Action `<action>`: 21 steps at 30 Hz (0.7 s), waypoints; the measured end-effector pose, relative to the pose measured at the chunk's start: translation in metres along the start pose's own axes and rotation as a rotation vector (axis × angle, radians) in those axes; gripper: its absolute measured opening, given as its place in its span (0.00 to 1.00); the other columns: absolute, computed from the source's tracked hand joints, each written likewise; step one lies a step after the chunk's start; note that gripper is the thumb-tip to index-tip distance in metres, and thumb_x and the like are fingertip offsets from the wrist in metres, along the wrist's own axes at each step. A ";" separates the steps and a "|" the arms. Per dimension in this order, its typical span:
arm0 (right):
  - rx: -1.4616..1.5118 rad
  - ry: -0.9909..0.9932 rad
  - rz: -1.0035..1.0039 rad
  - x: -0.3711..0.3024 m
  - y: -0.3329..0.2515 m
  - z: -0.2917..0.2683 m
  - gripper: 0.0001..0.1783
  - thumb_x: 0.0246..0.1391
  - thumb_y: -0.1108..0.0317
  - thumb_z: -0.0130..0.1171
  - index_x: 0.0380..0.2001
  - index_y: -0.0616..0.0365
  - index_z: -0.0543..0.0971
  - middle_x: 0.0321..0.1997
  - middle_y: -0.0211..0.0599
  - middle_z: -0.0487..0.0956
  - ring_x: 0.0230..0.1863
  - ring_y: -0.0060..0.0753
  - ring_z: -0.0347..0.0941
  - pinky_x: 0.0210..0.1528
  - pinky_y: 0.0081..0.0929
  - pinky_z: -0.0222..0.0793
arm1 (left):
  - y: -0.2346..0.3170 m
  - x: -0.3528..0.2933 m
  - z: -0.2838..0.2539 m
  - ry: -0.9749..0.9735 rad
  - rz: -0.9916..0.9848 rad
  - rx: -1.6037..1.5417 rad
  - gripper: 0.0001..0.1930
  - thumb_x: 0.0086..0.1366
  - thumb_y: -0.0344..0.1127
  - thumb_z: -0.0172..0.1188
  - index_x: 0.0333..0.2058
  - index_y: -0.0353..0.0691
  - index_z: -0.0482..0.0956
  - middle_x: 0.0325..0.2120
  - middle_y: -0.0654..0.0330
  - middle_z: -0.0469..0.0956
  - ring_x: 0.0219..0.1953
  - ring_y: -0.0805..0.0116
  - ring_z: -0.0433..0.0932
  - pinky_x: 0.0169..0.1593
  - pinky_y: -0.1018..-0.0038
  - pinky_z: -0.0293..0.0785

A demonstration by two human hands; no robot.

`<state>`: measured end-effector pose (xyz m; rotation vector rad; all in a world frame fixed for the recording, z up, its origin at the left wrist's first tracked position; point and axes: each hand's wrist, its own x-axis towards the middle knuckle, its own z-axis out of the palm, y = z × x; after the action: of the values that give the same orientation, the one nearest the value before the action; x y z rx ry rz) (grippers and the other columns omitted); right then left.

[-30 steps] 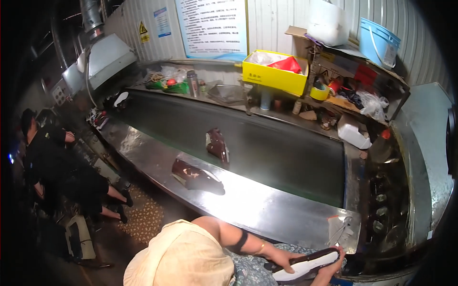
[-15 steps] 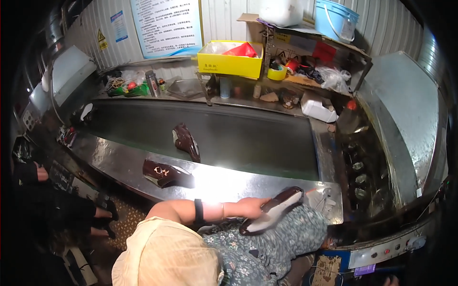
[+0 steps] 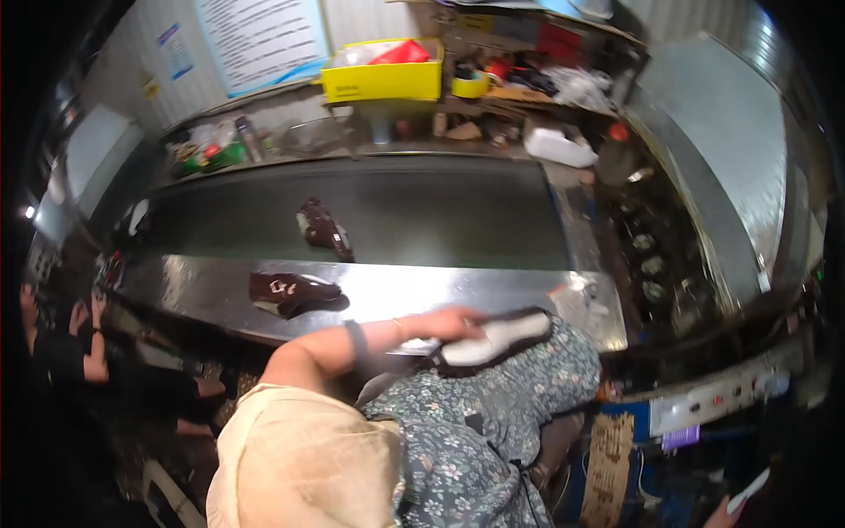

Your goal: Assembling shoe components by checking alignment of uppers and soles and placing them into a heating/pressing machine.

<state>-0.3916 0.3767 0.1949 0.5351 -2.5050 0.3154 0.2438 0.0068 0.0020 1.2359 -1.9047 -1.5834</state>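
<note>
A glossy dark brown shoe upper (image 3: 503, 338) lies tilted over my lap, its pale underside facing up. My left hand (image 3: 453, 324) grips one end of it, with the fingertips partly hidden and blurred. At the lower right edge, my right hand (image 3: 722, 515) is partly in view, closed round a thin white tool (image 3: 750, 491) whose kind I cannot make out. A second brown shoe upper (image 3: 290, 292) rests on the metal ledge (image 3: 198, 286). Beyond it, a third brown shoe upper (image 3: 322, 229) sits on the dark conveyor belt (image 3: 440, 211).
A yellow box (image 3: 383, 84) and a white jug (image 3: 559, 147) stand behind the belt. Metal hood panels (image 3: 722, 158) rise at right, above a dark trough. A control panel (image 3: 704, 407) is at lower right. People in dark clothes (image 3: 66, 356) are at far left.
The whole view has shifted, with the scene higher in the picture. The shoe in my left hand shows more of its pale underside. My right hand has come further into view with the white tool.
</note>
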 end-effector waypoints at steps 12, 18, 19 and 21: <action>1.551 -0.467 -0.203 -0.206 -0.248 0.019 0.40 0.40 0.71 0.62 0.61 0.65 0.63 0.60 0.40 0.67 0.59 0.36 0.64 0.64 0.33 0.56 | 0.013 -0.043 -0.006 -0.122 0.032 1.381 0.27 0.62 0.50 0.55 0.57 0.47 0.69 0.44 0.39 0.75 0.41 0.50 0.79 0.41 0.61 0.77; 1.335 -0.456 -0.588 -0.260 -0.343 -0.022 0.46 0.29 0.68 0.74 0.56 0.65 0.67 0.58 0.55 0.68 0.58 0.51 0.67 0.60 0.39 0.62 | 0.096 0.016 0.050 0.093 0.204 -0.380 0.35 0.68 0.61 0.44 0.63 0.40 0.61 0.59 0.54 0.67 0.61 0.61 0.64 0.62 0.62 0.59; 1.309 -0.528 -0.635 -0.266 -0.347 -0.028 0.49 0.32 0.63 0.75 0.60 0.64 0.63 0.58 0.57 0.68 0.58 0.53 0.66 0.59 0.40 0.63 | 0.111 0.032 0.061 0.012 0.084 -0.711 0.38 0.67 0.67 0.37 0.63 0.43 0.60 0.59 0.54 0.65 0.61 0.59 0.63 0.62 0.57 0.58; 1.116 -0.651 -0.881 -0.273 -0.358 -0.048 0.52 0.37 0.57 0.73 0.64 0.62 0.57 0.58 0.58 0.68 0.56 0.55 0.68 0.57 0.40 0.65 | 0.113 0.060 0.071 0.027 -0.011 -1.233 0.30 0.67 0.64 0.40 0.44 0.44 0.76 0.39 0.57 0.79 0.40 0.62 0.78 0.45 0.59 0.75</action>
<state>-0.0040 0.1566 0.1193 2.3520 -2.0772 1.3184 0.1147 -0.0004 0.0706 0.6574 -0.5585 -2.1262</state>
